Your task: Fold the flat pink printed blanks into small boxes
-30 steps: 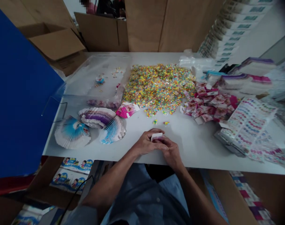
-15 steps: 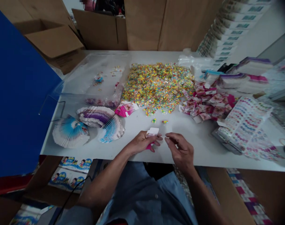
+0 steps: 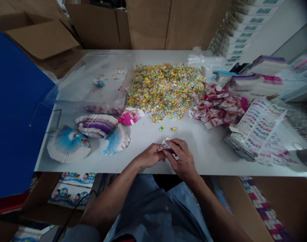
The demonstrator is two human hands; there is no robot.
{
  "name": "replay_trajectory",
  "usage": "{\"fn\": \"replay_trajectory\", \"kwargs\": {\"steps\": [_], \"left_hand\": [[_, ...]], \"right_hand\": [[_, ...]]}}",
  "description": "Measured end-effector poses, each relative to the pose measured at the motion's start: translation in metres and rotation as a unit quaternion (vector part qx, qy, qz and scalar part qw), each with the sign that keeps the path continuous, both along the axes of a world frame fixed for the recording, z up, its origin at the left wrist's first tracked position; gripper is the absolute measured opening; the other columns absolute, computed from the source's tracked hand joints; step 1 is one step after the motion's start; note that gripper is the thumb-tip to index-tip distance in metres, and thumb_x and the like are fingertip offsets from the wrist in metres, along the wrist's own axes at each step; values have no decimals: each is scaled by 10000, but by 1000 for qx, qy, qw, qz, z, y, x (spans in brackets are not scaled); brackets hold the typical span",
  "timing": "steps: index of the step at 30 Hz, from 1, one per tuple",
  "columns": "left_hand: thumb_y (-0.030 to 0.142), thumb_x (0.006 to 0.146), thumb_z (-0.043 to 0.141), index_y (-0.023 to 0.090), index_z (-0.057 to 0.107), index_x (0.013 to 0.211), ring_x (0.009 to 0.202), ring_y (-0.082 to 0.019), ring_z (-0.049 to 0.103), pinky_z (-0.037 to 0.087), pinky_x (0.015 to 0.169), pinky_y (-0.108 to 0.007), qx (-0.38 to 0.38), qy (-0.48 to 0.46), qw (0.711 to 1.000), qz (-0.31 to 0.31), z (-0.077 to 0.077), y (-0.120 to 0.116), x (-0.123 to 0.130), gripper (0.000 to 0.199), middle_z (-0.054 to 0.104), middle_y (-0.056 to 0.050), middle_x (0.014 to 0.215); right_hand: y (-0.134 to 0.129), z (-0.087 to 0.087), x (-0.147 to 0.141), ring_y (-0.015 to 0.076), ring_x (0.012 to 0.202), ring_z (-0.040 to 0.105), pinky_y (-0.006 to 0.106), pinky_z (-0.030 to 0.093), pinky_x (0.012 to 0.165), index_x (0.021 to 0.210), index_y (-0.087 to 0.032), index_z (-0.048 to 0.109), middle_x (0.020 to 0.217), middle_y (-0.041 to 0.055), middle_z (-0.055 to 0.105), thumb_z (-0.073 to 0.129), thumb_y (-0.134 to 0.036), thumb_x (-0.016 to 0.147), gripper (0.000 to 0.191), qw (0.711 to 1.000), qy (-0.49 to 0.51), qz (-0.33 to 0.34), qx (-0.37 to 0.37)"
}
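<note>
Near the table's front edge, my left hand [image 3: 150, 155] is closed around a small pink and white packet [image 3: 165, 145]. My right hand [image 3: 181, 157] meets it from the right, its fingers pressed on the same packet. Just beyond the hands lie two small clusters of colourful pieces, one green and yellow [image 3: 162, 128], one orange and yellow [image 3: 174, 129]. Behind them spreads a large heap of small clear bags with coloured pieces [image 3: 165, 89]. A small stack of pink cards [image 3: 131, 116] rests left of the heap's front.
Fanned purple and blue cards [image 3: 103, 129] and a blue fan [image 3: 69, 144] lie at the left. Pink packets [image 3: 221, 107] pile up at the right, beside sticker sheets [image 3: 260, 127]. Clear plastic [image 3: 80, 80] covers the back left. Open cardboard boxes [image 3: 42, 40] stand behind.
My right hand has moved left and closed on the packet in my left hand. The packet now shows its printed face, tilted. The whole view has shifted slightly.
</note>
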State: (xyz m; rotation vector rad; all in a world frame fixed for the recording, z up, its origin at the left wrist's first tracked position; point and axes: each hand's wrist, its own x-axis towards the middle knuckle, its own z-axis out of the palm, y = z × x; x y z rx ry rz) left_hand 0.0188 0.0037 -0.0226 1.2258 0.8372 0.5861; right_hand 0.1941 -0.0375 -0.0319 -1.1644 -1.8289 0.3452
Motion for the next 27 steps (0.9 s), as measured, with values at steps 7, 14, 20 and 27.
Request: {"fn": "replay_trajectory", "kwargs": {"steps": [7, 14, 20, 27], "left_hand": [[347, 810, 721, 140, 705, 751, 694, -149, 615, 509, 698, -266, -22, -42, 999, 20, -3, -4, 9, 216, 672, -15, 720], [329, 890, 641, 148, 667, 750, 685, -142, 543, 438, 658, -249, 77, 63, 995, -30, -6, -6, 2, 230, 614, 11, 693], [330, 835, 689, 156, 672, 838, 738, -148, 550, 413, 688, -242, 118, 81, 990, -9, -4, -6, 4, 175, 628, 22, 773], [291, 806, 745, 160, 683, 916, 776, -148, 574, 436, 705, -243, 116, 60, 989, -67, -1, -6, 4, 182, 654, 20, 836]], "right_hand": [[-1, -6, 0, 301, 1185, 638, 519, 597, 992, 1302, -297, 706, 1357, 138, 638, 664, -215, 982, 333, 1000, 7, -30, 8], [1, 1, 8, 282, 1272, 624, 366, 640, 794, 1060, -253, 736, 1323, 133, 637, 734, -280, 918, 144, 984, 92, 4, -151], [7, 15, 20, 271, 1319, 621, 379, 603, 916, 957, -261, 772, 1307, 99, 703, 756, -298, 914, 59, 958, 91, 108, -251], [11, 23, 23, 258, 1313, 627, 455, 524, 1107, 1037, -325, 829, 1108, 52, 786, 690, -310, 993, 147, 960, 33, 173, -216]]}}
